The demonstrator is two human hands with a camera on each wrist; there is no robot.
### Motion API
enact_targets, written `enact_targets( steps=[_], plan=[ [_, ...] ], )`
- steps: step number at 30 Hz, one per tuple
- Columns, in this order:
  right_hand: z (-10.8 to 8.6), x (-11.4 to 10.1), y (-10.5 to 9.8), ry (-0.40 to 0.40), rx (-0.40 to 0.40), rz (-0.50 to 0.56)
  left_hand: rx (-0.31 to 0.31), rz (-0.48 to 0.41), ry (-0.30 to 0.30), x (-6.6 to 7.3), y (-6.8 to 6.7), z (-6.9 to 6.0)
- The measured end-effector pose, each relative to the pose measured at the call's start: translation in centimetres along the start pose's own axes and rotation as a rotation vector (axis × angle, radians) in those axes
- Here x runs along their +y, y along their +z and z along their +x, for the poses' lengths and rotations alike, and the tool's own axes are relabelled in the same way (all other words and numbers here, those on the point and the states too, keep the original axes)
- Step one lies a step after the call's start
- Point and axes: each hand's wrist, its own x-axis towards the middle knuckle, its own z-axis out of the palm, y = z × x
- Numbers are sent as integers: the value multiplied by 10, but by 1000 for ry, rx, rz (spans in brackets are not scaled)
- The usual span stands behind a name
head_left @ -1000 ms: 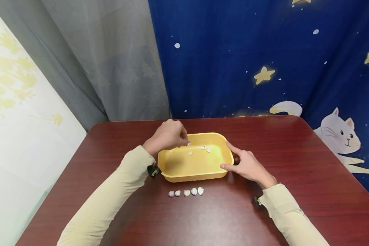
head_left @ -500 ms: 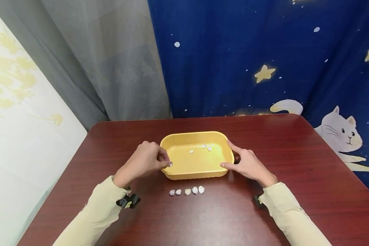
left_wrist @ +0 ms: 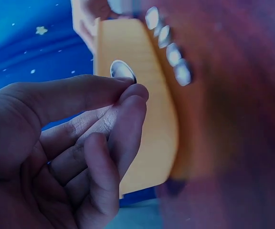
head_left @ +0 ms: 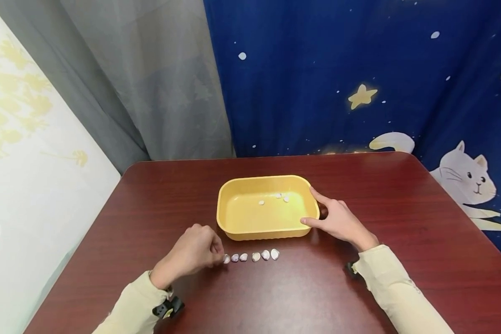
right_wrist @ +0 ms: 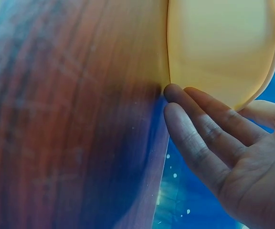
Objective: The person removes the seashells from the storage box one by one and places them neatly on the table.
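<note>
One lowered left hand [head_left: 194, 250] pinched a seashell [left_wrist: 122, 70] between its fingers. The right hand [head_left: 338, 220] spread wide against a yellow tub [head_left: 263, 236].

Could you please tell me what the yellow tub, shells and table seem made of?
Yellow tub: probably plastic, smooth and glossy, with soft highlights. Shells: likely natural shell, slightly glossy, pale with purplish tints. Table: wood or laminate, fairly shiny, with streaky grain.

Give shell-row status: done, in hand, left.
Done: five shells sit in a row on the table. In hand: the left hand pinches a sixth shell at the row's left end; the right hand holds the yellow tub. Apparently left: three shells visible inside the tub.
</note>
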Motion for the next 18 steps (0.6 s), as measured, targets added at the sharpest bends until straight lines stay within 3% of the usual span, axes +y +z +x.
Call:
enact_targets(
  steps=[8, 18],
  plan=[
    [0, 0, -2, 2, -4, 3, -38, 12, 7, 1, 24, -1],
    [1, -1, -2, 19, -17, 5, -62, -32, -16, 1, 32, 0]
  ],
)
